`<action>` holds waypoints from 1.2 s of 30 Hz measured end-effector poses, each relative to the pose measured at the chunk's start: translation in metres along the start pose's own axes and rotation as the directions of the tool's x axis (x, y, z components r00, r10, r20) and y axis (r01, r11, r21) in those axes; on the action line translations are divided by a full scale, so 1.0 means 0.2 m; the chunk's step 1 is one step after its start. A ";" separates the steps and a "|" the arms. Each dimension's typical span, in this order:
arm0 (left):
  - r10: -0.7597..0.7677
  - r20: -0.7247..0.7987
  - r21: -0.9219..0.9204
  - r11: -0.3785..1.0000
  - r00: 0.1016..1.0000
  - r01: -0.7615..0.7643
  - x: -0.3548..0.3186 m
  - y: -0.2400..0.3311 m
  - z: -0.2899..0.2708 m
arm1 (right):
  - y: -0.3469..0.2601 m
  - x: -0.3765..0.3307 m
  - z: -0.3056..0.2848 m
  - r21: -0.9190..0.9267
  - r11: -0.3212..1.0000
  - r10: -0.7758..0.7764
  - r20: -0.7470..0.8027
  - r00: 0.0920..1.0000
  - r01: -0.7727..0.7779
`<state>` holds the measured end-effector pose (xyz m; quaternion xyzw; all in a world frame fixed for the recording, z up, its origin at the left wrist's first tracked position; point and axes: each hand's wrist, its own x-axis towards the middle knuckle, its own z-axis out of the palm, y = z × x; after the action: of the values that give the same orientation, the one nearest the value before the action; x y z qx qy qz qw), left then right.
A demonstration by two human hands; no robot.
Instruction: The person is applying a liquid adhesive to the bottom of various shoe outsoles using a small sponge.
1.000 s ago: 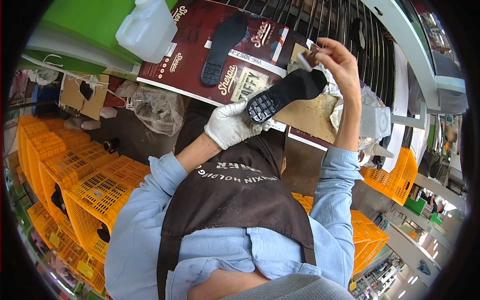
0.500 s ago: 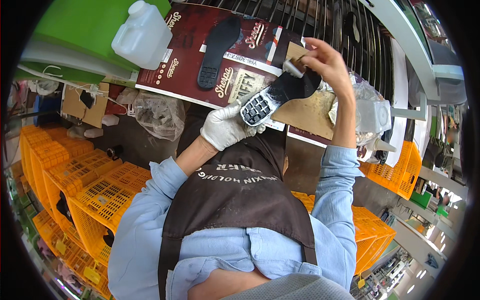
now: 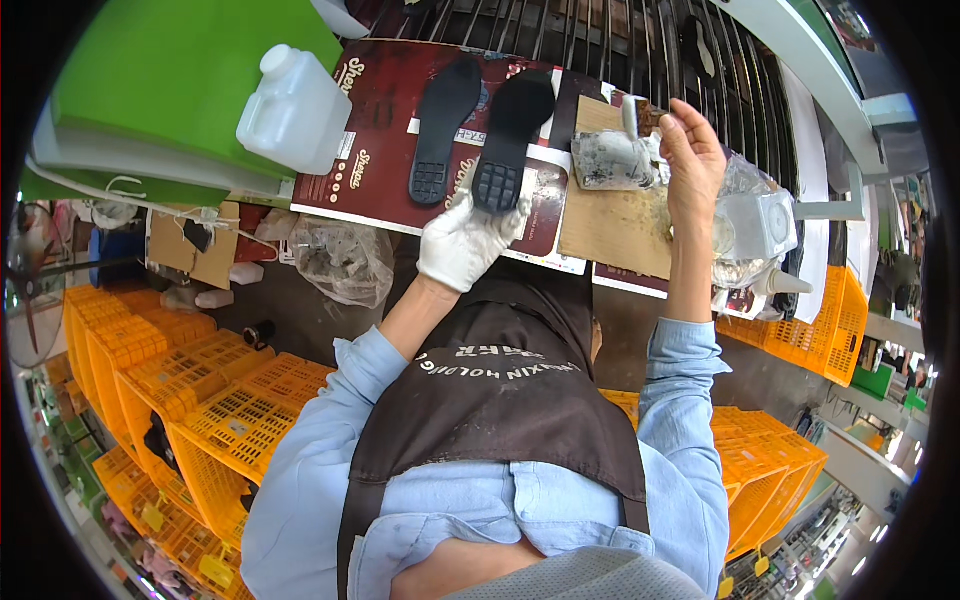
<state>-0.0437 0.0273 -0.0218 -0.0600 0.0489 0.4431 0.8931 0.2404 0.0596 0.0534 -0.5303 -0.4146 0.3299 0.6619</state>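
Observation:
My left hand [image 3: 463, 242], in a white glove, grips the heel end of a black shoe sole [image 3: 516, 125]. This sole lies over the dark red printed board [image 3: 385, 190], its gridded heel toward me. Close on its left lies a second black sole [image 3: 447, 105], turned the same way. Bare, my right hand [image 3: 694, 155] pinches a brush [image 3: 650, 117] with a brown handle and a pale, whitish end. The brush is raised just above a plastic-wrapped, white-smeared container [image 3: 612, 160] on a stained piece of cardboard [image 3: 610, 225].
A white plastic jug [image 3: 295, 115] stands at the left beside a green box [image 3: 170, 80]. To the right are a clear bottle [image 3: 760, 222] and crumpled plastic. Metal rollers [image 3: 590, 45] run behind the board. Orange crates [image 3: 250, 410] flank me on both sides.
My left hand has set the sole down on the board beside the other one. My right hand has moved right with the brush, off the sole and over to the wrapped container.

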 end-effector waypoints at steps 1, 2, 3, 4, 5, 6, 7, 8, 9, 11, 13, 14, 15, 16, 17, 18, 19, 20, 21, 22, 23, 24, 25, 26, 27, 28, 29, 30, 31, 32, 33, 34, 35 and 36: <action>0.031 -0.057 0.024 0.999 0.998 -0.030 0.04 0.00 -0.01 | 0.00 -0.03 0.00 0.014 1.000 0.007 0.008 1.000 -0.007; 0.063 -0.114 0.051 0.997 0.991 -0.057 0.07 0.00 -0.03 | 0.01 -0.06 0.00 0.029 0.999 0.014 0.014 1.000 -0.015; 0.012 -0.136 0.010 1.000 0.991 -0.011 0.08 0.01 -0.05 | 0.01 -0.09 -0.01 0.028 0.999 0.045 0.013 0.999 -0.045; -0.030 -0.160 0.007 0.999 0.987 0.031 0.09 0.01 -0.06 | 0.01 -0.12 -0.02 0.010 0.999 0.043 0.017 0.999 -0.043; -0.065 -0.186 0.010 0.998 0.980 0.068 0.08 0.01 -0.08 | 0.01 -0.15 -0.04 -0.013 0.999 0.050 0.017 0.999 -0.050; -0.071 -0.276 0.060 0.994 0.958 0.091 0.06 0.01 -0.08 | 0.01 -0.18 -0.06 -0.042 0.997 0.063 0.010 0.998 -0.063; -0.062 -0.340 0.119 0.987 0.938 0.108 0.03 0.01 -0.08 | 0.01 -0.20 -0.08 -0.041 0.997 0.067 0.002 0.998 -0.067; -0.080 -0.314 0.108 0.987 0.946 0.119 0.01 0.02 -0.07 | 0.01 -0.23 -0.11 -0.073 0.995 0.074 -0.014 0.997 -0.075; -0.080 -0.340 0.123 0.984 0.937 0.129 -0.02 0.02 -0.06 | 0.00 -0.25 -0.14 -0.108 0.991 0.079 -0.032 0.996 -0.082; -0.041 -0.398 0.292 0.941 0.917 0.169 -0.08 0.04 0.00 | -0.03 -0.29 -0.22 -0.196 0.977 0.068 -0.062 0.996 -0.079; -0.046 -0.454 0.521 0.796 0.890 0.307 -0.14 0.07 0.07 | -0.06 -0.31 -0.32 -0.279 0.960 0.005 -0.104 0.995 -0.034; -0.116 -0.396 0.610 0.708 0.911 0.355 -0.15 0.10 0.10 | -0.08 -0.32 -0.37 -0.321 0.947 -0.030 -0.123 0.992 -0.011; -0.123 -0.469 0.692 0.564 0.875 0.450 -0.17 0.13 0.13 | -0.09 -0.32 -0.43 -0.362 0.932 -0.060 -0.164 0.985 -0.003; -0.125 -0.494 0.741 0.458 0.861 0.492 -0.17 0.15 0.14 | -0.11 -0.32 -0.48 -0.385 0.923 -0.091 -0.196 0.976 0.009; -0.031 -0.464 0.808 0.393 0.885 0.438 -0.17 0.16 0.14 | -0.12 -0.32 -0.53 -0.451 0.893 -0.131 -0.233 0.963 0.012; 0.074 -0.412 0.869 0.331 0.908 0.368 -0.16 0.16 0.13 | -0.13 -0.32 -0.56 -0.513 0.859 -0.177 -0.272 0.946 0.013; 0.213 -0.267 0.949 0.230 0.940 0.217 -0.14 0.17 0.11 | -0.13 -0.33 -0.60 -0.570 0.821 -0.237 -0.271 0.933 0.043; 0.333 -0.148 0.987 0.103 0.931 0.120 -0.11 0.17 0.09 | -0.14 -0.33 -0.62 -0.655 0.755 -0.255 -0.260 0.931 0.024; 0.496 0.062 0.997 -0.075 0.866 -0.028 -0.06 0.16 0.05 | -0.14 -0.34 -0.64 -0.730 0.683 -0.279 -0.249 0.927 0.010; 0.487 0.220 0.887 -0.460 0.845 0.034 -0.05 0.21 0.05 | -0.14 -0.34 -0.65 -0.792 0.610 -0.275 -0.252 0.928 -0.034; 0.462 0.405 0.686 -0.724 0.789 0.071 -0.01 0.23 0.03 | -0.14 -0.35 -0.66 -0.878 0.475 -0.279 -0.215 0.936 -0.060; 0.369 0.588 0.409 -0.903 0.720 0.129 0.04 0.25 0.01 | -0.13 -0.35 -0.66 -0.924 0.379 -0.298 -0.184 0.937 -0.062; 0.402 0.550 0.404 -0.895 0.732 0.188 0.08 0.28 -0.01 | -0.12 -0.36 -0.65 -0.958 0.279 -0.313 -0.152 0.938 -0.062; 0.410 0.508 0.368 -0.899 0.758 0.239 0.11 0.29 -0.03 | -0.11 -0.36 -0.65 -0.983 0.176 -0.330 -0.105 0.938 -0.048; 0.417 0.475 0.331 -0.900 0.775 0.282 0.13 0.30 -0.05 | -0.10 -0.36 -0.65 -0.980 0.178 -0.301 -0.139 0.943 -0.087; 0.438 0.412 0.299 -0.893 0.799 0.335 0.15 0.31 -0.06 | -0.08 -0.36 -0.64 -0.985 0.147 -0.300 -0.131 0.945 -0.090; 0.393 0.452 0.224 -0.919 0.801 0.325 0.17 0.32 -0.08 | -0.06 -0.36 -0.64 -0.989 0.117 -0.300 -0.124 0.946 -0.092; 0.397 0.456 0.251 -0.916 0.797 0.313 0.18 0.32 -0.09 | -0.04 -0.36 -0.63 -0.992 0.087 -0.299 -0.117 0.947 -0.095; 0.399 0.459 0.278 -0.913 0.794 0.298 0.19 0.33 -0.11 | -0.02 -0.36 -0.63 -0.992 0.070 -0.283 -0.121 0.951 -0.105; 0.408 0.452 0.306 -0.906 0.793 0.292 0.19 0.33 -0.12 | 0.00 -0.37 -0.63 -0.991 0.080 -0.273 -0.128 0.953 -0.110; 0.426 0.474 0.330 -0.897 0.771 0.293 0.19 0.33 -0.12 | 0.01 -0.37 -0.64 -0.989 0.089 -0.265 -0.134 0.955 -0.114; 0.440 0.473 0.338 -0.891 0.763 0.305 0.19 0.33 -0.13 | 0.02 -0.38 -0.64 -0.988 0.099 -0.246 -0.139 0.959 -0.118; 0.447 0.486 0.341 -0.888 0.751 0.307 0.19 0.34 -0.13 | 0.03 -0.38 -0.65 -0.988 0.111 -0.258 -0.130 0.957 -0.104; 0.452 0.498 0.344 -0.887 0.741 0.310 0.18 0.34 -0.13 | 0.03 -0.39 -0.65 -0.987 0.118 -0.250 -0.134 0.959 -0.108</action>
<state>-0.0760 0.0927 -0.0570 0.7423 0.6173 0.2596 0.0216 0.3239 -0.0632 0.0204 -0.8528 -0.4597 -0.1354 0.2075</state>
